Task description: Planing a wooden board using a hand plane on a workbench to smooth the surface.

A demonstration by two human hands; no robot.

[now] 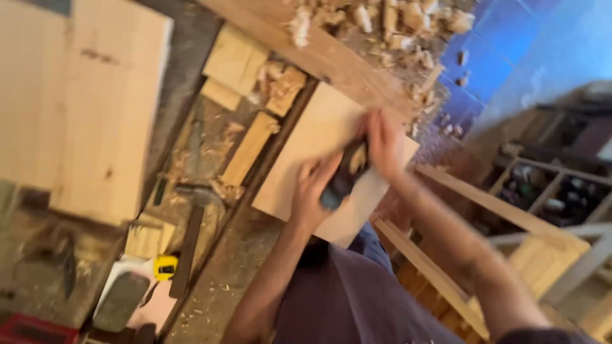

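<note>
A pale wooden board [315,137] lies flat on the workbench in front of me. On it rests a dark hand plane [344,177], blurred by motion. My left hand [312,191] grips its near end. My right hand [384,143] covers its far end. Both arms reach out from the lower right of the view. Wood shavings [382,25] are heaped at the far side of the board, beyond a long plank [319,54].
Offcut blocks [234,64] and a wood strip [248,148] sit in a tool well left of the board. A wide pale panel [83,108] lies at the far left. A yellow tape measure [166,266] sits near the bench's front. A wooden frame [510,213] stands at right.
</note>
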